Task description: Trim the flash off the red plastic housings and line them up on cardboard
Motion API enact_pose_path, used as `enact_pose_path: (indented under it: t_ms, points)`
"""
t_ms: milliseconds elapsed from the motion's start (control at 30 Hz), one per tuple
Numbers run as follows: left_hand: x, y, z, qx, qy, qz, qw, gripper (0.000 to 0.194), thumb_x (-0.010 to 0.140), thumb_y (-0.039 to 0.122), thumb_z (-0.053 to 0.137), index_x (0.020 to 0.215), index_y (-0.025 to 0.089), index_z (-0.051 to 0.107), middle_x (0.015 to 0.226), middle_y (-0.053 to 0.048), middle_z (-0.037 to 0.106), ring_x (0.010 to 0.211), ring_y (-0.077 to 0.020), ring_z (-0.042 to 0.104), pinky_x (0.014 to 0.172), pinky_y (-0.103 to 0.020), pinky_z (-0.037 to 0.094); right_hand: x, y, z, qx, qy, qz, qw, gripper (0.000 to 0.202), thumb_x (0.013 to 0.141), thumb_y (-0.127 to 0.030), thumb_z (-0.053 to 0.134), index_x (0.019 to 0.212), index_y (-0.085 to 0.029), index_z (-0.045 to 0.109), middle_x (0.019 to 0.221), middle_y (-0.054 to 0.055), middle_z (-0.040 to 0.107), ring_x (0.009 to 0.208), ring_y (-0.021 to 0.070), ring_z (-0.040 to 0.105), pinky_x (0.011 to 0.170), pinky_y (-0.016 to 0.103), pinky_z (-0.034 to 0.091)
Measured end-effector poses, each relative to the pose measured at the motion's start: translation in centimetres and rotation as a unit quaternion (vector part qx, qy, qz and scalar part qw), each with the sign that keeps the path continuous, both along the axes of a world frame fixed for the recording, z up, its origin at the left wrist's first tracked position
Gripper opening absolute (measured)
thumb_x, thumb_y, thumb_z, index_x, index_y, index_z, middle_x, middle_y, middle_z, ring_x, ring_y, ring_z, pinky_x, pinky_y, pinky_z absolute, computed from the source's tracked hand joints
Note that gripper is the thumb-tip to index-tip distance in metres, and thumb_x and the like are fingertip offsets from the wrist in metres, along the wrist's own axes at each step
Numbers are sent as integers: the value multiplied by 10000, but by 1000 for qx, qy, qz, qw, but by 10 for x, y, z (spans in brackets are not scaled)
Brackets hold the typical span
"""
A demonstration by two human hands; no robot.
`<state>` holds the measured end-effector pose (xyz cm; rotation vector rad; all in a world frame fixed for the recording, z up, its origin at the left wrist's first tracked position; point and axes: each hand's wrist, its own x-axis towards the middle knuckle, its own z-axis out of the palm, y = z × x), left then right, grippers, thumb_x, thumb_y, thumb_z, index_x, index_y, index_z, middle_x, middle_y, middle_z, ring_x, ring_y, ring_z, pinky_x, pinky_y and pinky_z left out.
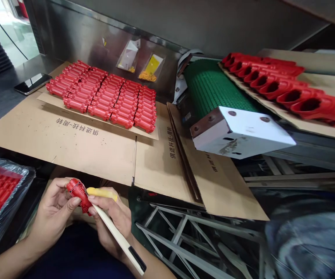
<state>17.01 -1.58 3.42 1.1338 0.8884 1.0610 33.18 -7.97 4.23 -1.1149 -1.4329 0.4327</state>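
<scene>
Low at the front, my left hand (55,207) has its thumb and fingers closed around a small ribbed red plastic part (79,192). My right hand (113,217) grips a slim cream-coloured stick-like handle (117,234) with a black end. Its tip reaches the side of the red part and is hidden there, so I cannot make out the tool's kind. A yellow cover, seemingly a finger cot (102,192), is over one right finger. Beyond my hands, rows of similar red parts (103,95) lie on a cardboard sheet.
A plastic-lined bin (28,174) of red parts stands at left. A phone (33,84) and two small bags (152,68) lie farther back. The green conveyor belt (219,89) has a white end bracket (243,131). More red parts (272,83) sit on cardboard at right, above a person's jeans (309,236).
</scene>
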Motion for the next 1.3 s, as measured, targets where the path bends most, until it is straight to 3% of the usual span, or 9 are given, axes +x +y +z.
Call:
enact_pose_path:
  t_ms: [233,367,467,567,667,767,867,1000,1300]
  points:
    - [-2,1,-2,-20,7,9,1000,236,878,281,870,1064,236,731,1017,-45,784,891,-155,772,809,-209,636,4,-2,-2,-56,38,-11,998,249,998,-128,684,1226,-220,722,1173,118,787,1047,237,755,891,378,647]
    - [-3,5,9,-163,-58,-50,984,412,883,370,856,1220,269,642,1004,-71,788,759,-207,758,676,-315,656,23,-2,1,-139,128,-49,981,110,1040,-260,648,1084,-219,740,941,74,776,793,187,746,689,299,619]
    - [-3,9,21,-264,-61,-122,955,354,908,421,817,1204,260,706,1064,-92,791,646,-157,686,577,-251,580,35,7,9,-209,111,-50,970,155,1020,-312,658,996,-201,763,871,52,746,714,154,683,629,261,560]
    - [-5,11,23,-301,-26,-151,941,373,897,479,814,1168,223,813,1114,-125,798,656,-145,658,575,-226,537,35,16,12,-338,179,44,923,294,928,-456,775,849,-174,744,716,-2,681,557,104,585,520,216,485]
    - [-12,12,12,-281,-52,-169,943,615,877,669,746,1261,194,817,1251,-213,777,675,-187,670,582,-286,564,29,17,9,-410,255,88,871,432,912,-573,768,784,-173,666,575,-60,581,406,66,476,400,181,386]
    - [-17,9,3,-115,3,-131,985,511,788,505,903,1208,222,833,1342,-199,751,798,-231,727,644,-299,607,23,10,8,-336,151,42,929,314,1025,-446,664,862,-180,695,620,-22,654,513,118,625,495,219,528]
    - [-16,3,4,-43,74,-33,996,331,815,278,911,1128,263,802,1251,-123,789,1049,-273,753,802,-299,631,24,2,10,-144,-40,-37,988,130,1028,-174,652,1083,-175,770,972,98,817,928,209,779,846,329,666]
    - [-10,-1,11,-62,47,-7,997,255,852,275,880,1073,248,755,1192,-101,776,1011,-240,746,666,-218,587,29,-5,9,-15,-70,4,997,400,1014,-72,655,1393,-191,696,1255,137,799,1150,231,774,969,347,678]
    - [-11,2,10,-68,18,-35,997,221,847,249,876,1041,241,771,1148,-84,707,889,-200,697,559,-188,536,27,-3,-1,-4,-2,37,999,326,1039,-191,691,1357,-242,739,1190,119,804,994,222,771,847,380,694]
